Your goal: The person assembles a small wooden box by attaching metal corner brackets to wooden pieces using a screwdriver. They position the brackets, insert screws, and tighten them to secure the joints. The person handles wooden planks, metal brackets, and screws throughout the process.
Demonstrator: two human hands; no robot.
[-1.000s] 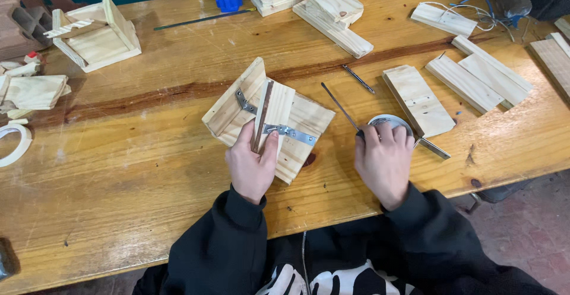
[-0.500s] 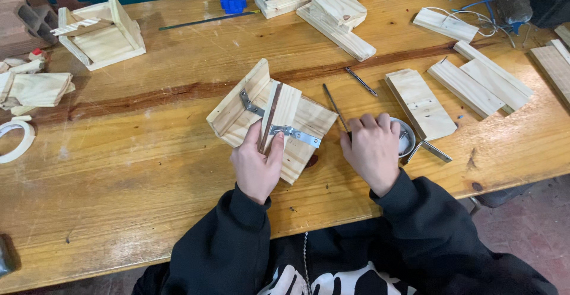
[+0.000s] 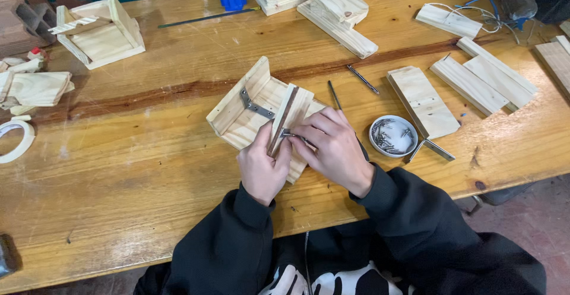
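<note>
Workbench (image 3: 148, 170), hands (image 3: 297, 152) pinching bracket (image 3: 289, 133)

1 head-worn view being aimed steeply down from above the person's chest, a wooden workbench (image 3: 119, 170) being faced across to its far edge, both hands being framed close at centre, dark sleeves being cropped by the bottom edge

Both hands meet on a pale wooden assembly (image 3: 249, 108) on the workbench (image 3: 119, 170), the left hand (image 3: 263, 167) steadying an upright slat (image 3: 282, 118) while the right hand (image 3: 333, 146) pinches a metal bracket (image 3: 254, 106) beside it, a round tin of nails (image 3: 393, 136) just right.
</note>
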